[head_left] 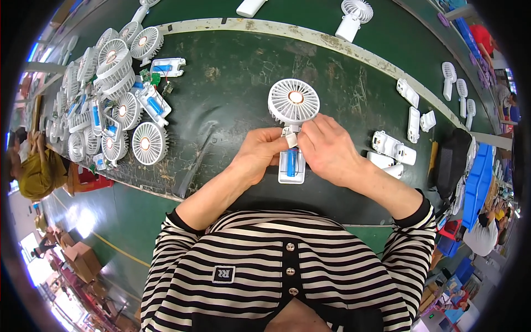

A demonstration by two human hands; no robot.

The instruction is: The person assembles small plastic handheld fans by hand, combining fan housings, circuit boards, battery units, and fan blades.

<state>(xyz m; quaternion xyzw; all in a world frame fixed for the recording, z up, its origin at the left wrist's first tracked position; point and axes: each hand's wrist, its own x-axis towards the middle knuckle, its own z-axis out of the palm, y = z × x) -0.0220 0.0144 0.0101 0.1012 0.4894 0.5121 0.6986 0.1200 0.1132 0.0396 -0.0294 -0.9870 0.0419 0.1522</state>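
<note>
Between my hands, over the dark green workbench, is a white handheld fan [295,102] with a round slatted head. Its handle lies opened toward me, showing a blue battery cell [291,164] in the white handle shell [285,176]. My left hand [258,150] is closed on the handle's left side, thumb near a small white piece at the neck. My right hand [330,148] is closed at the neck's right side, just below the fan head. The fingertips overlap the joint, so the exact grip there is partly hidden.
A heap of white fans [113,61], many with exposed blue cells and circuit boards, covers the bench's left side. At right lie several white handle shells [394,147] and a black bag [452,164]. Beyond a pale strip [310,32], assembled fans [354,16] rest on a green surface.
</note>
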